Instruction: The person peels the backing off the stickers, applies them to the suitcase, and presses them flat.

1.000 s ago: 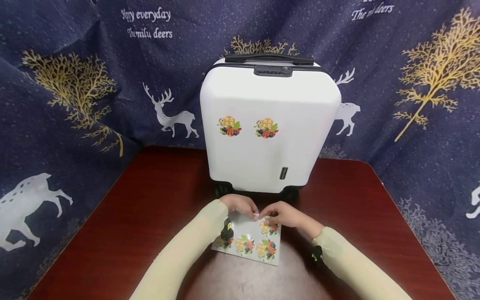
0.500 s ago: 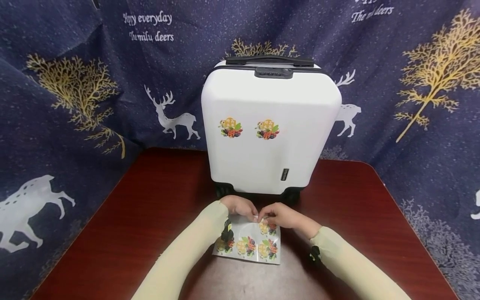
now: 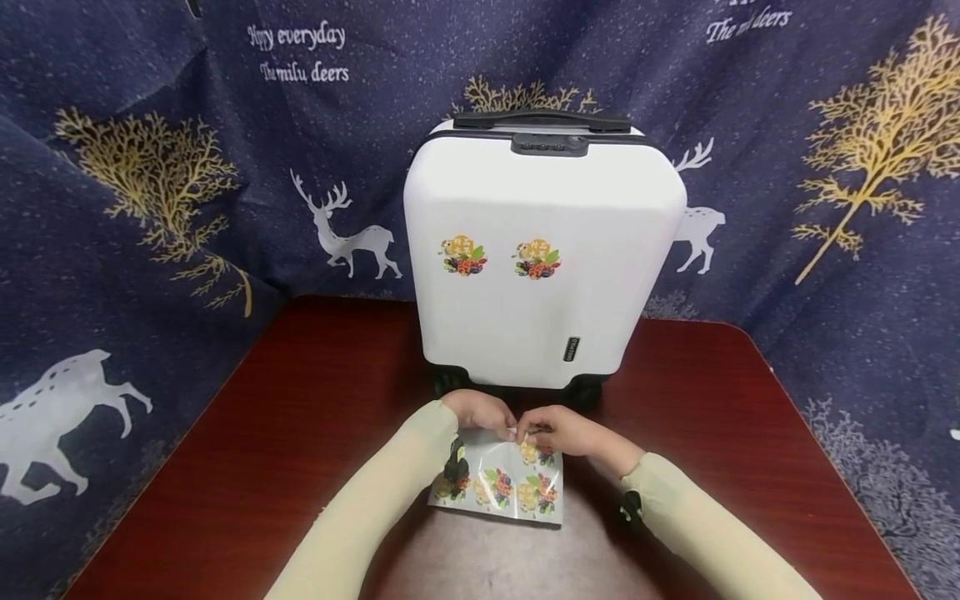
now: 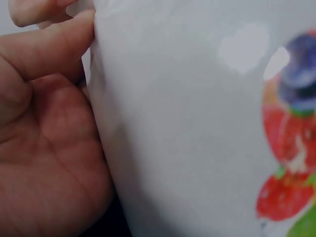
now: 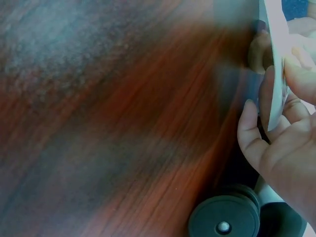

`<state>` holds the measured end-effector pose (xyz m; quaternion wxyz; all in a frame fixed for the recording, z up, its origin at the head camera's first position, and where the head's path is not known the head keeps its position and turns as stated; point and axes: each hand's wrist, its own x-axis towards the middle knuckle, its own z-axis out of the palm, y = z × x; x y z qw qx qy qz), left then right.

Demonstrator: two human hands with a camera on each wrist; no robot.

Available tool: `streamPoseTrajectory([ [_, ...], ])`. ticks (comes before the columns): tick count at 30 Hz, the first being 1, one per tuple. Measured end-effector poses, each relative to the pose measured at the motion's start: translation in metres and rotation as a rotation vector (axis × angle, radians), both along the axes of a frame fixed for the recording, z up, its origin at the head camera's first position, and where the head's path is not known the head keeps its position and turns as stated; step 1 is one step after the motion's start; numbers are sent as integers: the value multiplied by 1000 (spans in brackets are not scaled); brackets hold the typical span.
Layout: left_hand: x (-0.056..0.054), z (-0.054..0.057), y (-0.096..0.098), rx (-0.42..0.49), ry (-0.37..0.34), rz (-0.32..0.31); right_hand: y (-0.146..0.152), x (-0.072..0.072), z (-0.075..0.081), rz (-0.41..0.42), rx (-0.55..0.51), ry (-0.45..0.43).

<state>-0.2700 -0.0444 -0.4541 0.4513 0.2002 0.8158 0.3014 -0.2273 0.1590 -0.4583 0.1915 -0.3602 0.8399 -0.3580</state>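
A white sticker sheet [image 3: 493,457] printed with fruit designs is held between both hands in front of the suitcase. My left hand [image 3: 482,412] pinches its far edge; in the left wrist view the thumb [image 4: 59,44] presses on the sheet's border, beside a bare white area. Close beside it, my right hand [image 3: 564,430] pinches the same edge near the upper right fruit sticker [image 3: 537,454]. From the right wrist, the sheet [image 5: 276,74] shows nearly edge-on between thumb and fingers. Two matching fruit stickers, left [image 3: 463,256] and right [image 3: 537,260], are on the suitcase front.
The white suitcase [image 3: 510,325] stands upright at the back of the dark red table [image 3: 330,417]. One of its black wheels [image 5: 224,219] shows close below my right hand. A blue deer-print cloth [image 3: 337,125] hangs behind.
The sheet's near edge has tilted up slightly, and glare now crosses its lower right part. Both hands stay at the far edge, almost in place.
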Motion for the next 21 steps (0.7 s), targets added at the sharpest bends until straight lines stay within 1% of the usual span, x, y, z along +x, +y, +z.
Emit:
streamPoseTrajectory([
  [4, 0, 4, 1, -9, 14, -30, 0, 1, 1, 11, -7, -37],
  [8, 0, 6, 2, -16, 15, -42, 0, 2, 3, 23, -3, -43],
  [13, -1, 5, 3, -5, -1, -26, 0, 2, 3, 52, 16, 45],
  [15, -1, 4, 2, 6, -23, -13, 1, 2, 2, 65, 14, 66],
  [18, 0, 2, 2, 24, -62, 12, 4, 3, 0, 49, -9, 23],
  [21, 0, 0, 1, 42, -97, 46, 9, 3, -2, -6, -45, -38],
])
